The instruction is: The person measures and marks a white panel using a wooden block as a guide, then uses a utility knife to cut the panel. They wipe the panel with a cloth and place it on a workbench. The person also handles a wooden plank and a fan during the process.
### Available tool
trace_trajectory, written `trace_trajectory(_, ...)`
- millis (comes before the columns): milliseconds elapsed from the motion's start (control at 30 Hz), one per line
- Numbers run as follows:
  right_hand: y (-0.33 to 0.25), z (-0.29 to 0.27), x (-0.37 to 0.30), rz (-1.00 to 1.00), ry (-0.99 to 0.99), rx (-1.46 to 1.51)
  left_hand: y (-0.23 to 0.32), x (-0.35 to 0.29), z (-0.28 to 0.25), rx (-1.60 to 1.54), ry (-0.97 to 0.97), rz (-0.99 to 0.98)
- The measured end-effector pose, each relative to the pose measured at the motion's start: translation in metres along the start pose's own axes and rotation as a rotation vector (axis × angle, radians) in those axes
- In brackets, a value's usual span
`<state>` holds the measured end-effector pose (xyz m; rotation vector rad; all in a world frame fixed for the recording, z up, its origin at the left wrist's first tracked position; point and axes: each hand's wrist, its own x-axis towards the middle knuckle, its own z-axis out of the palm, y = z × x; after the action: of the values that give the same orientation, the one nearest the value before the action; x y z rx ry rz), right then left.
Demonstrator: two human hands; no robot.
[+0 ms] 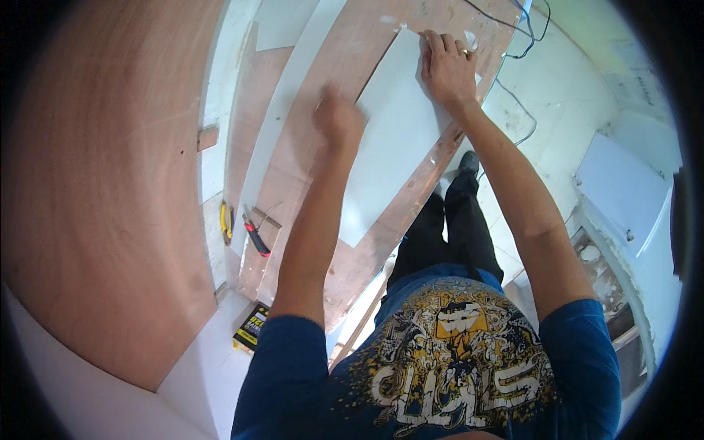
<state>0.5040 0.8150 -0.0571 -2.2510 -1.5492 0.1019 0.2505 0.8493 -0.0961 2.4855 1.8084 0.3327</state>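
Note:
A white rectangular panel (400, 136) lies slantwise on the wooden worktop (312, 213). My right hand (449, 72) rests flat on the panel's far end, fingers stretched out and a ring on one of them. Beside the panel's left edge is my left hand (339, 117), smeared by motion. Its fingers cannot be made out, nor whether anything is in them. Left of my left forearm lies a red and black utility knife (256, 236), close to a small wooden block (261, 253).
Yellow-handled pliers (226, 222) lie left of the knife. A long white strip (282, 99) runs along the worktop. A large wooden board (110, 183) fills the left side. A black and yellow box (251, 326) sits near my left sleeve. Dark cables (524, 44) hang at the far right.

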Motion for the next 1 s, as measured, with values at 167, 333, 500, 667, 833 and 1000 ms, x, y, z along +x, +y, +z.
trace_trajectory(167, -0.002, 0.001, -0.006, 0.034, 0.008, 0.021, -0.040, -0.079, -0.061, 0.064, -0.224, -0.236)
trace_trajectory(333, -0.005, 0.002, -0.013, 0.046, 0.011, 0.103, 0.042, 0.019, -0.024, -0.016, -0.139, -0.126)
trace_trajectory(500, -0.006, 0.006, -0.008, 0.000, 0.056, 0.069, 0.096, 0.107, -0.015, -0.036, -0.151, -0.060)
trace_trajectory(667, 0.001, 0.007, -0.001, 0.014, 0.007, 0.020, 0.015, 0.118, 0.003, -0.292, 0.054, -0.051)
trace_trajectory(833, -0.002, 0.003, -0.007, 0.031, 0.024, 0.027, 0.001, -0.005, -0.059, -0.066, -0.114, -0.100)
trace_trajectory(1000, -0.003, 0.004, -0.010, 0.021, 0.055, 0.020, 0.022, -0.006, -0.028, 0.019, -0.079, 0.020)
